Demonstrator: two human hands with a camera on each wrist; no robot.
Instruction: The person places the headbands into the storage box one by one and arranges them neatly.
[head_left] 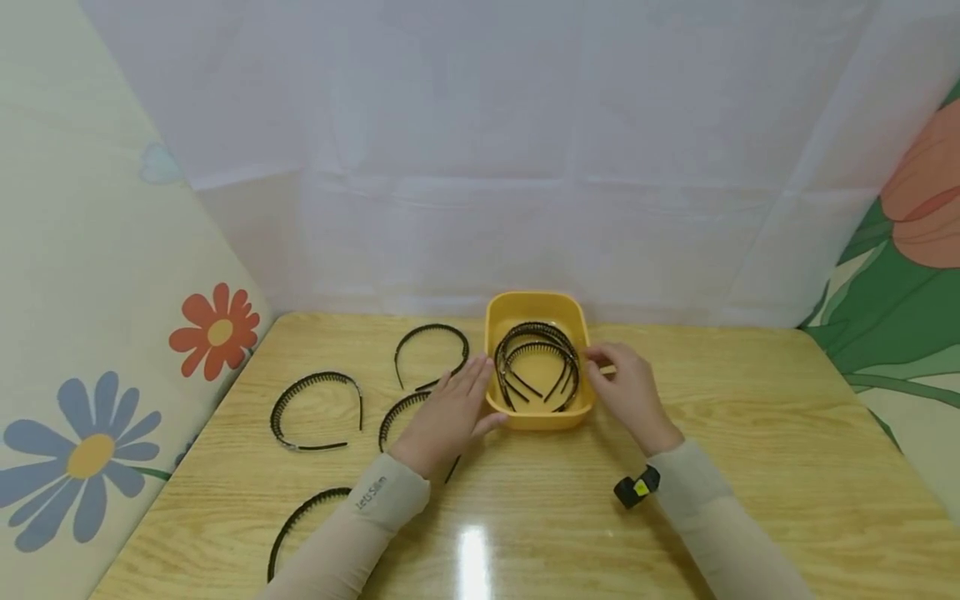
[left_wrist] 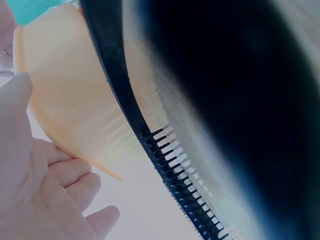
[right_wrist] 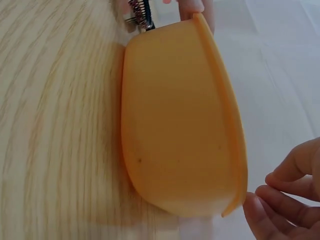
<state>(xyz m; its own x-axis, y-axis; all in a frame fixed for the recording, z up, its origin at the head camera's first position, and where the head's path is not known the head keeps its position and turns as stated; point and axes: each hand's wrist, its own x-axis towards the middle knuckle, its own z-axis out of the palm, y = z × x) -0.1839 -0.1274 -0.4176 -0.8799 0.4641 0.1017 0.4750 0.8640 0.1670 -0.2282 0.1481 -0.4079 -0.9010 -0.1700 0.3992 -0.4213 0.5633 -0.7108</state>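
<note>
A yellow plastic bin (head_left: pixel 546 422) stands upright at the back of the table with several black toothed headbands (head_left: pixel 537 326) lying in it. My left hand (head_left: pixel 444 418) rests on the bin's left side, its fingers fairly straight along the rim and the thumb toward the front corner. At the right rim is my right hand (head_left: pixel 628 393), fingers loosely bent; in the right wrist view its thumb tip is at the rim and nothing is pinched. Beneath my left hand lies another headband (head_left: pixel 385 421), partly hidden; a black headband (left_wrist: pixel 131 107) crosses the left wrist view.
More black headbands lie on the wooden table (head_left: pixel 750 417): one at the left (head_left: pixel 278 408), one behind my left hand (head_left: pixel 432 327), and one near the front (head_left: pixel 287 525), partly under my sleeve. A white cloth (head_left: pixel 465 242) hangs behind the bin.
</note>
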